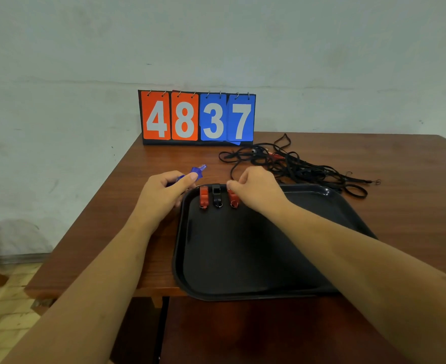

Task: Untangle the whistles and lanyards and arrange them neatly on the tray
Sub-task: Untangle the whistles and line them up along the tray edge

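Lanyards (298,164) lie in a black tangle at the upper right of the frame, on the table (138,164) behind the tray (243,258); they remain to sort. Three whistles (218,197) already stand in a row at the tray's far edge. The right hand (256,190) pinches the third whistle; the left hand (164,191) is clamped on a blue whistle (197,172), not yet placed.

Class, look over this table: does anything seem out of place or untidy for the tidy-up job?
Yes. The black lanyards lie in a tangled heap on the table behind the tray, not on it. Three whistles sit in a neat row at the tray's far edge; the left hand holds a blue whistle off the tray.
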Demonstrator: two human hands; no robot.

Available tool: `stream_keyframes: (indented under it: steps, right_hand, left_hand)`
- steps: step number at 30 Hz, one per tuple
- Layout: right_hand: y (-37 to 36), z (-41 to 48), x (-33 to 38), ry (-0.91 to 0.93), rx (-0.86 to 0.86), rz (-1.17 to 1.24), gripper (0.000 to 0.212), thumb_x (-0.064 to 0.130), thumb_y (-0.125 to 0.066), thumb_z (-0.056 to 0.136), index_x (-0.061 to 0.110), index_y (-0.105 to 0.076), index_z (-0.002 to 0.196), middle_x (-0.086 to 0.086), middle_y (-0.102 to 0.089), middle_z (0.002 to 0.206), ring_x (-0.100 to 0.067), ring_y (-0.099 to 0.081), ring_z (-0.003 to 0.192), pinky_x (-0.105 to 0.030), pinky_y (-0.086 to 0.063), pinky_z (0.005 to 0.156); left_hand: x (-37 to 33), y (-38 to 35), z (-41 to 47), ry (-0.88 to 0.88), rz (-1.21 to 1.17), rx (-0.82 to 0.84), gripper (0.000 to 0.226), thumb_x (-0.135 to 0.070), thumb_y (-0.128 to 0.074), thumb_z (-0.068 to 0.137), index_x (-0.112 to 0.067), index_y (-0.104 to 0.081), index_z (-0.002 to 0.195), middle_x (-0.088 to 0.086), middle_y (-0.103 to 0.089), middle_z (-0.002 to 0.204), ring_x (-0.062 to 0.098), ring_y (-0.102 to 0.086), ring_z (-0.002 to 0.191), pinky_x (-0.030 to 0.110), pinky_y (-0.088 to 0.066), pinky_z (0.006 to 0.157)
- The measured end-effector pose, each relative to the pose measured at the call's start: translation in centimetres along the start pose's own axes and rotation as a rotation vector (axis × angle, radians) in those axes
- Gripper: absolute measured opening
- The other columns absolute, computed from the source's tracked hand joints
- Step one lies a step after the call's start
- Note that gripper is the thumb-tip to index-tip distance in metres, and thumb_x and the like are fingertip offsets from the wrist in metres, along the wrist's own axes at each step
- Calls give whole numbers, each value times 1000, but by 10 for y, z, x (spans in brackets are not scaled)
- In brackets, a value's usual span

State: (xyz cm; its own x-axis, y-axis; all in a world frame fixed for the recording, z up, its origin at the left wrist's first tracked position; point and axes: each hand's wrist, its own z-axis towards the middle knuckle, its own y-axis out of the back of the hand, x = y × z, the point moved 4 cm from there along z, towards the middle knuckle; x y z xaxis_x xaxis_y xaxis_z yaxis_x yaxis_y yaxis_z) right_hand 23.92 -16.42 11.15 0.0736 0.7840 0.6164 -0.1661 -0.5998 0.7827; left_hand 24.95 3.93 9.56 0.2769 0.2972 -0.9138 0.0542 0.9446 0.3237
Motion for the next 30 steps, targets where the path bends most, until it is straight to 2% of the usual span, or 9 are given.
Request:
stream_keyframes:
  steps: [3,5,9,13,17,21,23,26,30]
  right_hand:
    - [15,-8,23,156,-45,131,33,44,-58,95,15,-66,108,6,-64,96,-5,-58,83,-13,-38,64]
    - [18,-12,39,270,43,203,40,48,-60,93,19,-63,120,10,-63,106,-4,-58,87,-19,-47,73]
    - [16,-17,48,364,135,180,32,33,-66,93,18,-63,121,11,-65,95,-3,-60,80,-19,-47,69]
    - [15,-15,41,269,173,352,22,24,-71,90,15,-65,109,5,-68,89,-5,-63,72,-22,-52,63]
    - [16,-19,33,186,253,575,21,13,-71,89,8,-63,108,-9,-73,96,-15,-71,78,-35,-60,74]
    - [35,-16,23,97,163,748,22,11,-68,91,10,-63,112,-13,-72,102,-17,-69,78,-34,-59,74]
    - [48,-11,14,57,77,691,20,14,-65,93,12,-65,113,-13,-71,101,-13,-65,72,-26,-58,67]
    - [56,-4,1,71,-6,346,17,18,-63,95,15,-64,112,-2,-67,96,-7,-61,73,-15,-49,55]
    - [40,2,-15,42,1,-41,20,24,-66,92,14,-62,109,-3,-64,103,-13,-60,92,-26,-52,76]
  left_hand:
    - [-6,-2,-2,-43,7,36,28,-41,-61,93,-20,-67,75,-6,-55,55,5,-53,54,26,-45,67]
    - [-8,-2,-3,-87,21,63,25,-38,-61,93,-23,-65,73,-4,-55,57,7,-53,57,27,-44,68]
    - [-9,-1,-6,-140,-5,113,23,-41,-61,90,-24,-67,76,0,-53,59,12,-51,57,26,-45,66]
    - [-13,-3,-8,-159,12,152,17,-43,-60,88,-34,-68,76,-6,-57,59,7,-53,58,24,-45,68]
    - [-15,-5,-9,-160,78,152,10,-30,-60,93,-29,-69,88,-11,-60,60,3,-54,58,17,-41,66]
    - [-13,-2,-7,-115,41,97,12,-33,-62,91,-23,-71,92,-8,-59,57,2,-56,58,19,-43,68]
    - [-11,-1,-6,-102,18,74,17,-36,-63,90,-21,-71,91,-4,-57,57,5,-57,58,23,-45,72]
    - [-10,-1,-5,-85,11,53,19,-38,-63,89,-20,-69,88,-1,-57,58,6,-59,60,24,-45,75]
    - [-8,-1,-3,-53,-2,15,15,-38,-65,88,-23,-67,89,-7,-59,58,4,-60,60,28,-48,79]
